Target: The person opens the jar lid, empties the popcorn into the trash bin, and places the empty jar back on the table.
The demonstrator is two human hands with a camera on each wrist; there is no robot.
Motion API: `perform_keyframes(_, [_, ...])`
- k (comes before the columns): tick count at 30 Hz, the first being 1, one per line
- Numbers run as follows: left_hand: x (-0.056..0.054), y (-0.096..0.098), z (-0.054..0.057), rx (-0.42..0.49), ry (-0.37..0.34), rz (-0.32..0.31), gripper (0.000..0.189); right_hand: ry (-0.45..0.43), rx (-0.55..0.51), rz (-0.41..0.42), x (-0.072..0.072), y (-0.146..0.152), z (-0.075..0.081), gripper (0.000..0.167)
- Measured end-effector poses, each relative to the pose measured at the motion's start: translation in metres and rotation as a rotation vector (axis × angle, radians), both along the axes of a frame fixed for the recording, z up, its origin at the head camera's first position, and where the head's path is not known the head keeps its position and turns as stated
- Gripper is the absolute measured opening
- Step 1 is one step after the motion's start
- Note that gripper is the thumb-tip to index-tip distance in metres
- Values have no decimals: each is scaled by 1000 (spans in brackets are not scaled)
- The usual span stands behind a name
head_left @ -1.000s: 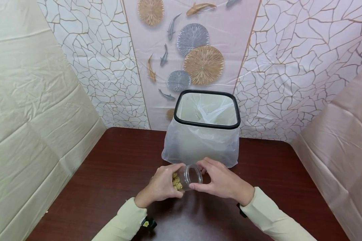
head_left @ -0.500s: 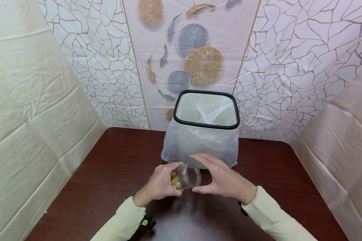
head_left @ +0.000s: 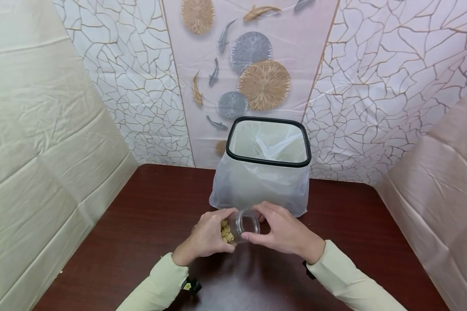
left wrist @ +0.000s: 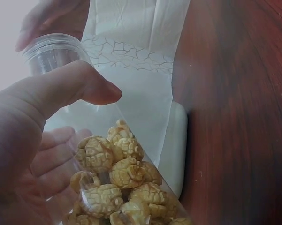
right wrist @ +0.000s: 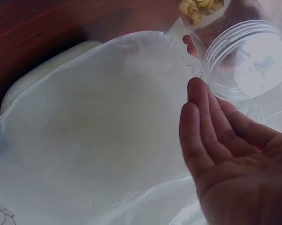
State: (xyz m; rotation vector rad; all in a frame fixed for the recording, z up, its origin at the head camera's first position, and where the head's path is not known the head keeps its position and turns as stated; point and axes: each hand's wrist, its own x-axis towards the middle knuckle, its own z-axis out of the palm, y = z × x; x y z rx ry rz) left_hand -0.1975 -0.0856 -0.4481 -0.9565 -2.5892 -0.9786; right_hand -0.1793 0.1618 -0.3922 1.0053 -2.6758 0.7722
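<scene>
A clear plastic jar [head_left: 233, 231] lies tilted on its side between the two hands, its round end to the right. Caramel popcorn [left wrist: 126, 173] fills its lower part. My left hand [head_left: 206, 237] grips the jar's body, thumb on the near side, as the left wrist view also shows. At the ringed mouth end [right wrist: 246, 61], my right hand [head_left: 286, 231] pinches the rim between thumb and fingers. Whether a clear lid covers that end, I cannot tell. In the right wrist view the fingers [right wrist: 216, 122] reach the rim; the thumb is out of sight.
Just beyond the hands stands a white bin [head_left: 258, 185] with a black rim and a translucent liner bag. It sits on a dark reddish-brown table [head_left: 167, 194]. Patterned cloth [head_left: 148, 86] hangs behind, and plain cloth flanks both sides. A small crumb [head_left: 60, 272] lies at the left edge.
The right hand spread away from the jar's rim half a second ago and has closed back round it now. The left hand keeps its grip on the jar, nearly still.
</scene>
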Motion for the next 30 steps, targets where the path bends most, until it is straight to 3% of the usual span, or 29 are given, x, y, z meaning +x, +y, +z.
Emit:
perform_keyframes(5, [1,0,2,-4,3,1,75,51,3,81,-1,4,2,66])
perform_keyframes(9, [0,0,3,-5,8,-3,74,158,2,207,-3,9,3,78])
perform_keyframes(12, [0,0,3,-5,13,-4,74,223,11,245,-2,12,4,88])
perform_keyframes(16, [1,0,4,-9,16,-3,75,185,18,150,2,11,10,90])
perform_keyframes(22, [1,1,4,-8,20,5,76,48,29,-43,7,4,14,63])
perform_keyframes(25, [1,1,3,0,18,4,77,11,37,-64,7,0,13,53])
perform_keyframes(30, [1,3,3,12,0,-11,76,0,14,-23,6,-1,10,46])
